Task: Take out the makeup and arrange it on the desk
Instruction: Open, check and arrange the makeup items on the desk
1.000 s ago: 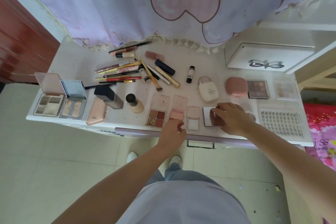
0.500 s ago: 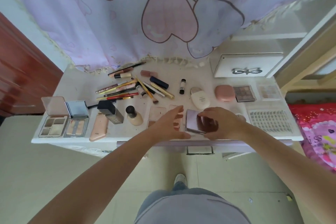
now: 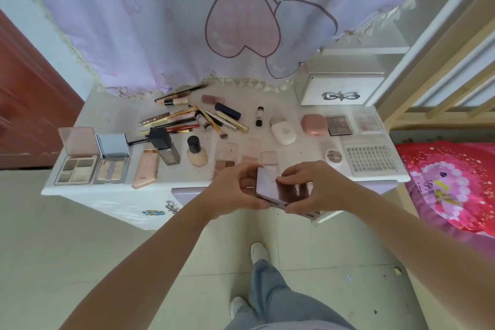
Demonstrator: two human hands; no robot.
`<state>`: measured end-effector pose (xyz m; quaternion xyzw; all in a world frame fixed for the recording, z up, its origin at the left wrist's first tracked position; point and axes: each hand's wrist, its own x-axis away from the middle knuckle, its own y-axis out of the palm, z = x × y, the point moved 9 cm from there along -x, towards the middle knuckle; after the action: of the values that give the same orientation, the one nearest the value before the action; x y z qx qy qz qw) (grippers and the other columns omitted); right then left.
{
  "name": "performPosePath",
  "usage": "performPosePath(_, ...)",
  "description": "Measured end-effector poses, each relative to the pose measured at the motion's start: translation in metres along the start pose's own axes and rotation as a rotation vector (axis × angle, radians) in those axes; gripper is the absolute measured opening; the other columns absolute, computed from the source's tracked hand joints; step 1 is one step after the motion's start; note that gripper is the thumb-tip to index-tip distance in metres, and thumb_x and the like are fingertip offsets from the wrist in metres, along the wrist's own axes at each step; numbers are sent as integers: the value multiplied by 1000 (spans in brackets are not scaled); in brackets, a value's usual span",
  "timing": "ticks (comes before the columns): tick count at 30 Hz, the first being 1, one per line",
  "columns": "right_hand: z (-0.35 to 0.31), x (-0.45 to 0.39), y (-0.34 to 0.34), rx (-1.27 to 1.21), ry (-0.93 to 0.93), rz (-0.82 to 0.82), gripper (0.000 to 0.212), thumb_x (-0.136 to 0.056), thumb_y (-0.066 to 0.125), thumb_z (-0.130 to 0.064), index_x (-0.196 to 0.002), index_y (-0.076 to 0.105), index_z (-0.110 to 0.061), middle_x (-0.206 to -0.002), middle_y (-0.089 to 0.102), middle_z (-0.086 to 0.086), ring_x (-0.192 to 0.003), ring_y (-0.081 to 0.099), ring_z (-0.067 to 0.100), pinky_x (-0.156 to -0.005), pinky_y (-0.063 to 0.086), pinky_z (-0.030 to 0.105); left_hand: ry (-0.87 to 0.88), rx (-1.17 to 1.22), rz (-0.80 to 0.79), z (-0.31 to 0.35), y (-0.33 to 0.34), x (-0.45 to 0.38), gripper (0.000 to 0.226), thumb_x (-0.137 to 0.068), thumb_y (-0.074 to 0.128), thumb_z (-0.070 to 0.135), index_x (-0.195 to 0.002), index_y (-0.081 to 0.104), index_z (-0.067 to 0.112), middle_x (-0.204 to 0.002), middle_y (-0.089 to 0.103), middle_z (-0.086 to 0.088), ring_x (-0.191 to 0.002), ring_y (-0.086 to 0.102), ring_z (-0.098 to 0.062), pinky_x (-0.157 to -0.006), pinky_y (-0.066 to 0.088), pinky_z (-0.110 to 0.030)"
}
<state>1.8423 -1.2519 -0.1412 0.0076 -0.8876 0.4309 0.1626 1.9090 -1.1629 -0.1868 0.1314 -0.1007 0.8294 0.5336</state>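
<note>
Both hands hold one flat, square, glossy lilac compact above the front edge of the white desk. The left hand grips its left side with curled fingers, and the right hand pinches its right side, thumb on the lid. Whether the lid is parted from the base cannot be told.

Just beyond the grip lie three small clear-lidded pans, partly hidden by the left hand's knuckles. Left of the grip stand a round cream foundation bottle with a black cap, a dark square bottle, a peach tube and two open mirrored palettes. Farther back, slim pencils and brushes lie in a loose heap. Right of the grip sit a small round jar and a ribbed clear lash tray; beyond these, a white pebble-shaped bottle and a smooth pink case. A lilac curtain hangs behind.
</note>
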Motion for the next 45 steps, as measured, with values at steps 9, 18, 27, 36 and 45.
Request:
performPosePath(9,20,13,22,-35,-12,-95,51,-71,76,-22,-120,61,-16,-114,62,-4,-69,52,-11,-66,38,2,-32,-4,-42,-21,23,13,63,-65,71,-16,-114,54,19,-105,65,4,-95,65,-12,-78,55,-22)
performPosePath(18,91,-11,4,-172,78,-142,33,-82,64,-16,-114,64,-8,-114,65,13,-105,60,26,-97,45,35,-183,277,-66,-48,58,-49,67,-66,62,-7,-128,49,14,-103,63,-1,-90,63,-14,-82,55,-24)
performPosePath(27,173,-76,0,-316,174,-325,27,-95,46,-23,-109,64,-8,-87,59,-2,-81,49,10,-65,38,16,-349,273,362,-102,69,-100,68,-77,59,-16,-138,38,7,-106,62,-11,-94,60,-22,-80,49,-25)
performPosePath(36,185,-108,-13,-244,14,-410,33,-95,44,-25,-64,54,-17,-58,50,-2,-57,46,7,-58,37,19,-410,469,679,-117,82,-113,47,-81,54,-16,-126,50,-2,-98,62,-12,-69,58,-11,-59,46,-15)
performPosePath(45,180,-129,-16,30,-292,-340,31,-93,44,-6,-64,48,3,-56,43,16,-48,29,6,-47,23,18,-459,319,945,-125,78,-102,45,-80,62,-7,-123,54,1,-93,62,-12,-72,57,-11,-66,48,-12)
